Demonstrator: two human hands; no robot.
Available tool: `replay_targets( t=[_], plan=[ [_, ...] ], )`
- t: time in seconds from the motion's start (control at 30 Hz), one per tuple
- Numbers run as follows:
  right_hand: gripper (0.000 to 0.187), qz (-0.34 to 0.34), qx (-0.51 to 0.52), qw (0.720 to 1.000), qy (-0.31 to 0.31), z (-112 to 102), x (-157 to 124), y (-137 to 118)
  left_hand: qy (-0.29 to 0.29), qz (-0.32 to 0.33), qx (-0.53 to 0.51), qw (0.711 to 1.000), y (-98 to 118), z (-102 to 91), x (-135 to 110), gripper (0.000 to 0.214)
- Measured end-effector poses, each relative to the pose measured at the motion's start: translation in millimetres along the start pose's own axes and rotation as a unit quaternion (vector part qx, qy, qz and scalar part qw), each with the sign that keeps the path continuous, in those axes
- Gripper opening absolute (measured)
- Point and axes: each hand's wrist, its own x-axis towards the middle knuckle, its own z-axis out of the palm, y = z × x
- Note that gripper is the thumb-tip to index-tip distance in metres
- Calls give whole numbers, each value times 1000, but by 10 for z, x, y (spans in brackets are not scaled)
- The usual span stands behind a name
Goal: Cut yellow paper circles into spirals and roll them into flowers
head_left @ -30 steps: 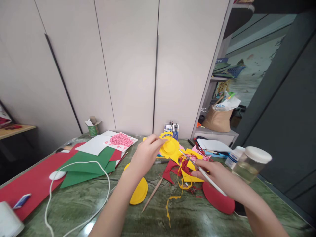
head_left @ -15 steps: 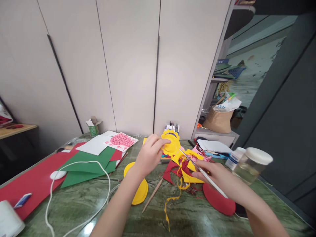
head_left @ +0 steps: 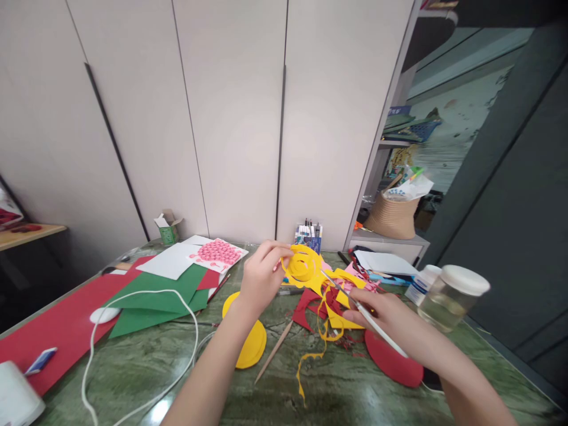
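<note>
Paper spiral (head_left: 303, 267), yellow, pinched in grip of left hand (head_left: 265, 275); slim white-handled tool (head_left: 385, 335) clasped in right hand (head_left: 381, 309), near red scraps (head_left: 304, 305) on worktop (head_left: 337, 390).

The yellow paper piece (head_left: 302, 269) was held up on the near side of the pen box (head_left: 310, 241), its outer band looped around a smaller coiled middle with gaps between. The white-handled tool (head_left: 384, 333) slanted nearer and to the right of that box, its thin grey tip at the paper's right edge.

Craft room with paper scraps (head_left: 332, 300)
</note>
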Motion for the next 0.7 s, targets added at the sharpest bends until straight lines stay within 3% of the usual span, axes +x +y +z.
replay_targets(
  t=[0.23,0.53,0.7],
  plan=[
    [37,5,8,1000,0,27,15,25,34,-130,-100,986,23,-15,29,12],
    [31,16,-6,1000,-6,31,10,-22,97,-289,-241,922,154,66,80,9],
    [29,17,6,1000,-14,63,9,-16,90,-316,-276,903,186,105,61,12]
  ],
)
